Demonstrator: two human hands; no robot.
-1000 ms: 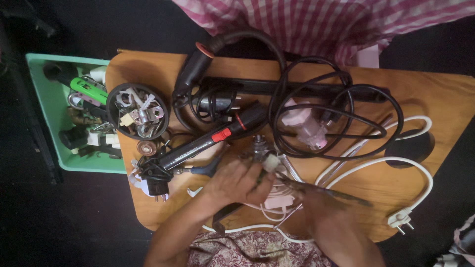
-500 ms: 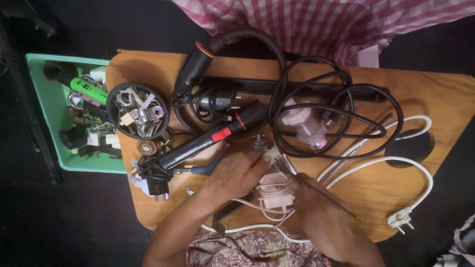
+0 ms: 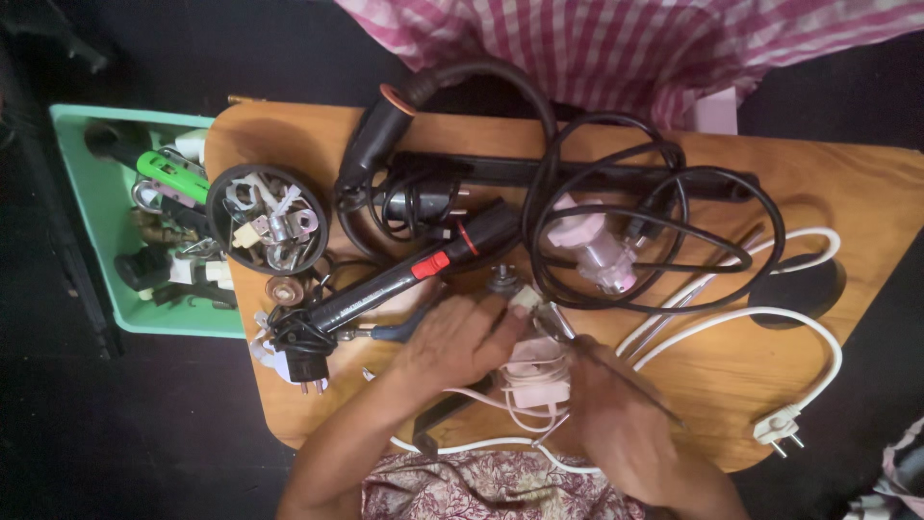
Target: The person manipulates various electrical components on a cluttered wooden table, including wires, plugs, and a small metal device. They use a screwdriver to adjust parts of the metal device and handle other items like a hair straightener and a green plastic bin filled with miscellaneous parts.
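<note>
My left hand [image 3: 460,339] rests on the wooden table [image 3: 847,183], its fingertips pinching a small white part [image 3: 526,298] beside a grey round fitting [image 3: 500,281]. My right hand [image 3: 616,416] grips a thin metal tool [image 3: 556,323] whose tip points at that white part. A pale pink device wrapped in its own cord [image 3: 535,380] lies between the two hands. The right hand's fingers hide the tool's handle.
A long black tool with a red switch [image 3: 404,279], coiled black cables [image 3: 635,207], a pink and clear plastic device [image 3: 592,246], a white cord with plug [image 3: 784,424] and a black bowl of metal parts [image 3: 268,220] crowd the table. A green tray of tools [image 3: 87,241] sits left.
Both hands have shifted slightly right and toward the small white part; the pink device is now more exposed between them.
</note>
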